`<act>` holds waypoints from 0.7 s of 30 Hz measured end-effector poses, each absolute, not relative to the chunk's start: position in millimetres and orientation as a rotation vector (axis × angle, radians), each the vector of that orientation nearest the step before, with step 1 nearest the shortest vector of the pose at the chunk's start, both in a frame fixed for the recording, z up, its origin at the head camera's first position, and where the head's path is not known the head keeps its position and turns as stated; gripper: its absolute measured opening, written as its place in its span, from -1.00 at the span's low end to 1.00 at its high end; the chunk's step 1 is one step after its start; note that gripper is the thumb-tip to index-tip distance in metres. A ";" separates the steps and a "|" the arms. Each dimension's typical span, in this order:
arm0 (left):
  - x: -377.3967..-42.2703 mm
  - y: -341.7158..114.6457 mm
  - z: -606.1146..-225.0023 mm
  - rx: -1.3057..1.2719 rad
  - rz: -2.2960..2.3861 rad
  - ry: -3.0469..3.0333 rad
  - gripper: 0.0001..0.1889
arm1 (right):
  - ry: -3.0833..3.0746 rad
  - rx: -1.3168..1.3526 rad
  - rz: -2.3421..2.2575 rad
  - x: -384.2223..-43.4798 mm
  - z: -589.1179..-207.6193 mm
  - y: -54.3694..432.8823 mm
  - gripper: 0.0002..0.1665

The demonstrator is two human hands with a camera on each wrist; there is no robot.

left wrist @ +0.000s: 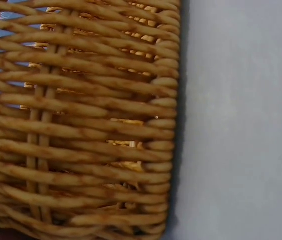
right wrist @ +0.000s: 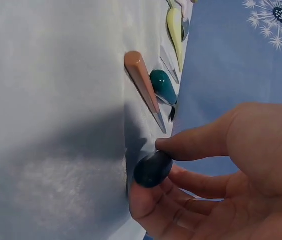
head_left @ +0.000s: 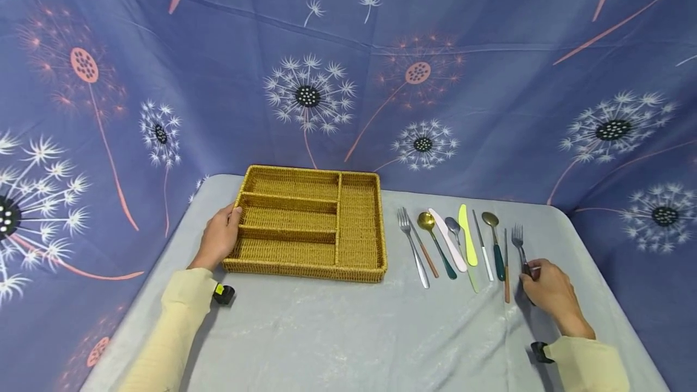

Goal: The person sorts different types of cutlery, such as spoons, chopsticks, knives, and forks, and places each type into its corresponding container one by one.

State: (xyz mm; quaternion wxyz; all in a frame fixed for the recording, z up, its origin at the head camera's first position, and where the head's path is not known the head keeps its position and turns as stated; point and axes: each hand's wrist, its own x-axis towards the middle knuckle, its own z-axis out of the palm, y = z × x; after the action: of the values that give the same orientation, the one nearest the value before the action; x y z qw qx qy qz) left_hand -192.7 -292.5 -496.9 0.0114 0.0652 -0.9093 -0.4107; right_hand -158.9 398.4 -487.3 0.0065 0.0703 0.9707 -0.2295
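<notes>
A woven wicker cutlery tray (head_left: 359, 274), divided into several compartments, lies on the left part of the table. At its left side my left hand (head_left: 218, 238) grips the rim with the thumb on top. The left wrist view shows only the tray's woven wall (left wrist: 96, 110) close up. Over at the right end of the cutlery row, my right hand (head_left: 552, 292) pinches the dark handle of a fork (head_left: 518, 238) between thumb and fingers. In the right wrist view the rounded end of the fork's handle (right wrist: 153, 169) pokes out between the fingertips.
Left of the fork lie a brown-handled utensil (head_left: 507, 277), a green-handled spoon (head_left: 498, 256), a yellow knife (head_left: 466, 238), a pink knife (head_left: 448, 239), a gold spoon (head_left: 427, 222), a silver fork (head_left: 415, 253) and others. A patterned blue cloth (head_left: 348, 65) hangs behind the table.
</notes>
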 end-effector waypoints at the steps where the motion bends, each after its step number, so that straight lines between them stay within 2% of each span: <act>1: -192.8 -292.7 -496.9 0.202 -1.277 -2.832 -0.30 | 3.041 0.221 -0.722 -156.6 -487.3 397.7 -0.53; 12: -193.2 -291.2 -498.4 0.192 -1.279 -2.818 -0.30 | 3.059 0.271 -0.702 -136.9 -479.2 388.2 -0.56; 21: -193.3 -292.1 -499.5 0.225 -1.243 -2.826 -0.30 | 3.006 0.088 -0.700 -133.5 -455.3 362.0 -0.53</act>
State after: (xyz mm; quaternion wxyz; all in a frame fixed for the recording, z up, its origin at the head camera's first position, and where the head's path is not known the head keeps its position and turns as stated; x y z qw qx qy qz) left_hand -193.3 -292.1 -499.5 0.0229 0.0726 -0.9127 -0.4015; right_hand -133.5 362.0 -455.3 0.0270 0.0285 0.9732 -0.2267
